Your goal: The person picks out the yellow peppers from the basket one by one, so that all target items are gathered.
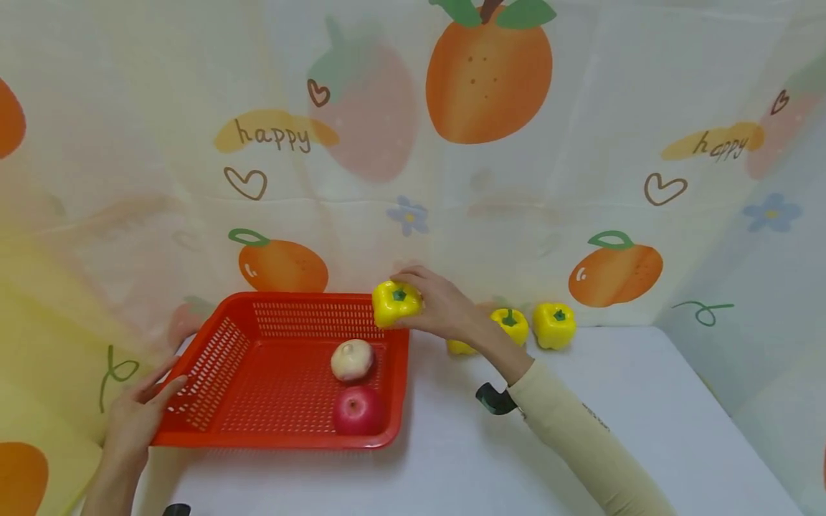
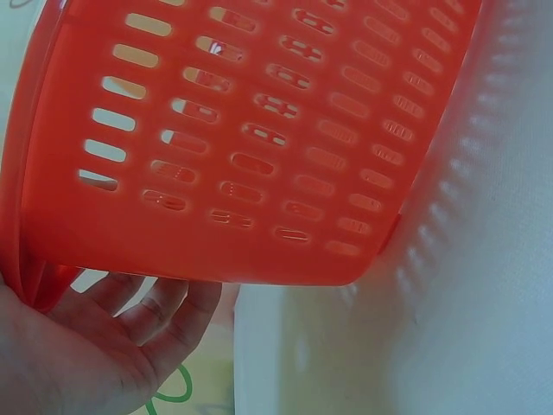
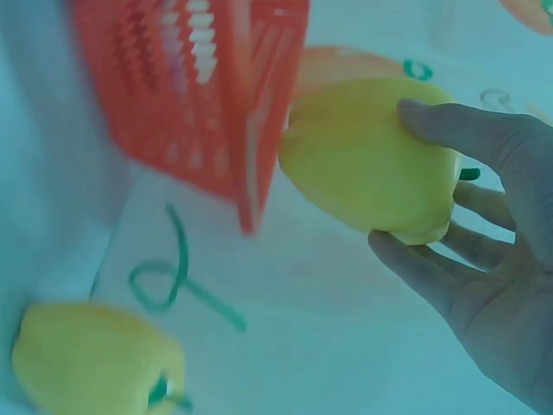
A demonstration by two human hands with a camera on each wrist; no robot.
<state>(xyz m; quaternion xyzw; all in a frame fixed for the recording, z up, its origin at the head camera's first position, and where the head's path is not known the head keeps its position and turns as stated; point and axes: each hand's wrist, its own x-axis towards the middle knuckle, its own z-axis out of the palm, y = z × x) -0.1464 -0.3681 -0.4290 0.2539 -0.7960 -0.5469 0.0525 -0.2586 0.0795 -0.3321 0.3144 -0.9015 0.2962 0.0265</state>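
Observation:
A yellow bell pepper [image 1: 392,307] is in my right hand [image 1: 442,304], pinched between thumb and fingers just above the right rim of a red plastic basket [image 1: 284,441]. The right wrist view shows the pepper [image 3: 371,160] close to the basket's rim, its green stem toward the palm. My left hand [image 1: 132,416] grips the basket at its left end. In the left wrist view, curled fingers [image 2: 177,324] lie by the basket's perforated wall [image 2: 207,242]. Inside the basket, a whitish bulb [image 1: 352,360], perhaps an onion, lies behind a dark pink apple-like fruit [image 1: 357,411].
Two yellow bell peppers stand on the white table right of the basket, one [image 1: 510,326] nearer and another [image 1: 554,326] farther right. A third yellow one [image 1: 461,347] is partly hidden by my right arm. A fruit-print curtain [image 1: 516,179] hangs behind.

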